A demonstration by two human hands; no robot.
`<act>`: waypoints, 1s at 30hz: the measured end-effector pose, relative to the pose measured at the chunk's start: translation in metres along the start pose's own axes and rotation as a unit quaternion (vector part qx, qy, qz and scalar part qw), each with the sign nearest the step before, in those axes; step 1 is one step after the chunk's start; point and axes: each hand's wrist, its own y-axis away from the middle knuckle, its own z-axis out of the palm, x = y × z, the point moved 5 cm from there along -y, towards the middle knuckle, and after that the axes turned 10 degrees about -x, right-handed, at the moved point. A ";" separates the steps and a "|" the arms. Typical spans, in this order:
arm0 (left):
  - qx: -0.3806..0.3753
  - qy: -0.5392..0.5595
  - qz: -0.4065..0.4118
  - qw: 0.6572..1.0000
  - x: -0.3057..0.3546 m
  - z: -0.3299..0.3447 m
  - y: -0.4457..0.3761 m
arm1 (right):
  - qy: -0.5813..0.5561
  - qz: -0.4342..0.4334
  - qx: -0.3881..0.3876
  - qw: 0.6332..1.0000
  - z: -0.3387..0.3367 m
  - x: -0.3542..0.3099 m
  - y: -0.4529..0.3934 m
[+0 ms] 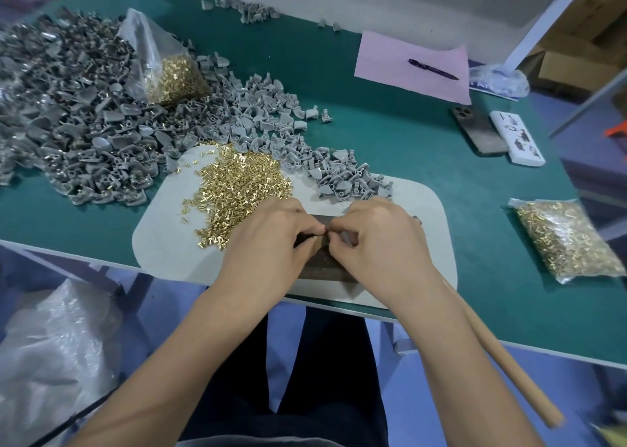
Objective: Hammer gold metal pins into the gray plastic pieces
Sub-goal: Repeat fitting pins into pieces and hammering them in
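Our left hand (271, 236) and right hand (380, 239) pinch something small, hidden between curled fingertips; shiny gold pins (237, 182) lie heaped just beyond them.

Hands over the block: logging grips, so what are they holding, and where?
Both hands, left hand and right hand, pinch something small between their fingertips; what, cannot be told.

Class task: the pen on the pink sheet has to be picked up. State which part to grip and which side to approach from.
Pinch the pen at mid-barrel from above, fingers across its width; it lies flat and alone on the pink paper, both long sides free.
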 end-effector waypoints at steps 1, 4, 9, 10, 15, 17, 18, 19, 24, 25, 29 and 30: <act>0.000 0.000 0.003 1.000 0.000 0.000 0.000 | -0.015 0.004 -0.004 1.000 0.002 0.002 0.000; 0.005 -0.012 0.011 1.000 0.000 -0.001 0.002 | -0.069 0.031 -0.002 0.997 0.005 0.011 0.001; 0.003 -0.015 0.024 1.000 0.001 -0.002 0.002 | -0.092 0.041 0.029 0.994 0.012 0.015 0.004; 0.002 -0.016 0.027 1.000 0.002 -0.002 0.002 | -0.105 0.038 0.036 0.993 0.013 0.017 0.006; 0.004 -0.025 0.033 0.999 0.004 0.002 0.003 | -0.238 0.103 0.169 0.951 0.011 0.063 0.040; 0.006 -0.022 0.031 0.999 0.004 0.004 0.002 | -0.149 0.231 0.155 0.949 0.018 0.094 0.060; 0.004 -0.021 0.028 0.999 0.004 0.004 0.001 | -0.109 0.287 0.111 0.945 0.024 0.106 0.067; 0.002 -0.019 0.023 1.000 0.004 0.004 0.000 | -0.097 0.316 0.064 0.942 0.030 0.114 0.072; -0.019 0.011 0.011 1.000 0.001 0.005 -0.004 | -0.053 0.294 0.014 0.954 0.029 0.116 0.070; -0.021 0.012 0.012 1.000 0.001 0.004 -0.004 | -0.034 0.299 0.032 0.953 0.024 0.116 0.071; -0.020 0.005 0.010 1.000 0.002 0.005 -0.005 | -0.197 0.246 0.089 0.945 0.009 0.112 0.074; -0.020 0.003 0.010 1.000 0.002 0.005 -0.005 | -0.242 0.216 0.091 0.941 0.005 0.105 0.073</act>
